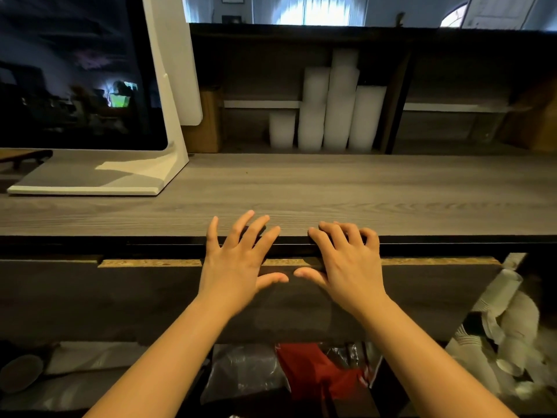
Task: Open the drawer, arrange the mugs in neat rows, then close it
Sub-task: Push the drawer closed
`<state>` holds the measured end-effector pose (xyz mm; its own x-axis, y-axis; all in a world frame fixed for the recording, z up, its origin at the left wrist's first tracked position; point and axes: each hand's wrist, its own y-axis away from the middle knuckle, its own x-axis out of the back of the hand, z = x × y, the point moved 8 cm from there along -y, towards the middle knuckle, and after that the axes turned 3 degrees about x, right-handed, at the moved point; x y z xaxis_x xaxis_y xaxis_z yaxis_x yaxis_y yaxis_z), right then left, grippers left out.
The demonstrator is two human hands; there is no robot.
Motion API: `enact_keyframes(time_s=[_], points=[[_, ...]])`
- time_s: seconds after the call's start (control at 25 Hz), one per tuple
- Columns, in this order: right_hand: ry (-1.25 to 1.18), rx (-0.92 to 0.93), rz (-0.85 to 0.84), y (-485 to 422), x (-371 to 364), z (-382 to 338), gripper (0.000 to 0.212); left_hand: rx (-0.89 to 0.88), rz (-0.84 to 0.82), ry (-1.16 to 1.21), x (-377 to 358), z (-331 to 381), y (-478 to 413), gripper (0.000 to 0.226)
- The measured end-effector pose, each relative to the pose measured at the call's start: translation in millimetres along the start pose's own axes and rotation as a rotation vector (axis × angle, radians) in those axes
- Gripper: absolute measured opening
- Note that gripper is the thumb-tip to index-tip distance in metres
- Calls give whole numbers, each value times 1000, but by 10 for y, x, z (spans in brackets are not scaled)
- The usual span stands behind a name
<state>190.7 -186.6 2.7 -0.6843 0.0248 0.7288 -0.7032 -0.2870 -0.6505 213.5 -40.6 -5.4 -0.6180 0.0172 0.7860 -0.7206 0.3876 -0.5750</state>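
A dark drawer front (135, 300) sits under the grey wooden counter (301, 188), its raw chipboard top edge showing. The drawer looks closed, and no mugs are visible. My left hand (238, 260) hovers over the drawer's top edge with fingers spread, holding nothing. My right hand (343, 263) is beside it, fingers curled over the gap between the counter lip and the drawer top. Whether these fingers grip the drawer edge I cannot tell. The thumbs nearly touch in front of the drawer face.
A white monitor (90, 86) on its stand occupies the counter's left. Stacks of white cups (328, 110) stand in the shelf behind. Below the drawer lie plastic bags and a red packet (313, 369). Loose paper cups (506, 321) are piled at the lower right.
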Motion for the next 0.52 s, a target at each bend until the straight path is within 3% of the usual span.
enact_keyframes(time_s=[0.32, 0.52], points=[[-20, -150, -90, -58, 63, -42, 50, 256, -156, 103, 91, 70, 35, 68], [-115, -172, -168, -71, 93, -80, 46, 262, -227, 148, 145, 99, 33, 65]])
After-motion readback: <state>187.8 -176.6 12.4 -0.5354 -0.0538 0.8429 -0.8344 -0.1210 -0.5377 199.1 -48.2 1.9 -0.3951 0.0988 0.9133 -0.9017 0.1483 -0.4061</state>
